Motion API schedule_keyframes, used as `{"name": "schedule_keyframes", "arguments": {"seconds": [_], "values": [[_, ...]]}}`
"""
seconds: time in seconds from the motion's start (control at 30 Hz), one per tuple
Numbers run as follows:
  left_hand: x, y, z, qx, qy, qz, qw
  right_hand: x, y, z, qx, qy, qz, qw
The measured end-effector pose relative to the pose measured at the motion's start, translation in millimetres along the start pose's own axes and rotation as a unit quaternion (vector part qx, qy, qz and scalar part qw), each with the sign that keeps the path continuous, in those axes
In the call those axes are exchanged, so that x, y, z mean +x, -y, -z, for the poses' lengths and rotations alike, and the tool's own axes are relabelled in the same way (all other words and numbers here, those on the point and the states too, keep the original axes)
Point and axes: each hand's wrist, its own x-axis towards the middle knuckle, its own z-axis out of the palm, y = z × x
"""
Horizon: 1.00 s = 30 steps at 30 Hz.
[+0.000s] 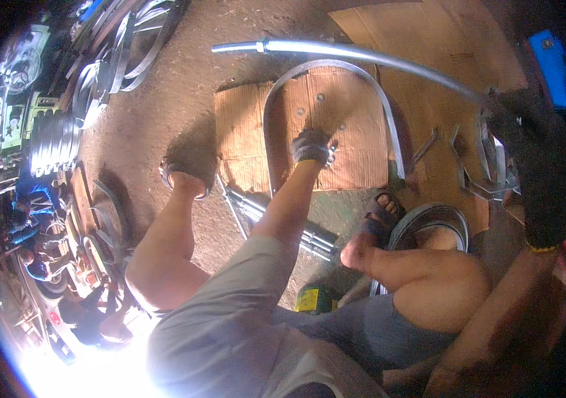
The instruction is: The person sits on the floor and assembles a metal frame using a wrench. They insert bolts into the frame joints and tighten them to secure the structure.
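Left hand: the gloved left hand (311, 147) is lowered over the cardboard (243, 123), fingers bent downward — whether they pinch anything, I cannot tell.
Nuts: a few small nuts (330, 158) lie just beside that hand, at its right; small rings (320, 97) are scattered farther up the same sheet.
Right hand: the right hand (528, 136), in a dark glove, is out at the right and grasps the rod (362, 53) by its right end; the separate fingers are lost in shadow.
Rod: long and shiny, it slants across the top of the view, a collar (261, 46) near its left end.
Band: a metal band (328, 64), bent into an arch, curves around the left hand, its top below the rod.
Bars: a bundle of bars (319, 245) lies on the floor (187, 86) below the cardboard, partly behind the left forearm.
Right side: bent brackets (427, 146) lie on more cardboard; hoops (458, 217) are beside the right foot (383, 211).
Between the legs: a green-and-yellow tin (316, 300).
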Motion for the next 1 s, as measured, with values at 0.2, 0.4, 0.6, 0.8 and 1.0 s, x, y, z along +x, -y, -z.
{"name": "schedule_keyframes", "arguments": {"seconds": [0.2, 0.4, 0.6, 0.8, 1.0], "values": [[-24, 62, -20, -0.105, -0.022, 0.026, 0.994, 16, 16, -23, -0.107, 0.134, 0.01, 0.985], [-124, 75, -18, -0.65, 0.265, -0.02, 0.712, 38, -9, -76, -0.26, 0.107, 0.125, 0.952], [-204, 89, 79, -0.184, -0.072, -0.506, 0.84, 22, 55, -137, -0.306, 0.26, 0.075, 0.913], [-296, 119, 184, 0.016, 0.1, -0.216, 0.971, 16, 78, -175, -0.328, 0.22, 0.103, 0.913], [-255, 109, 213, 0.046, -0.036, -0.253, 0.966, 23, 64, -119, -0.184, 0.147, 0.151, 0.96]]}}
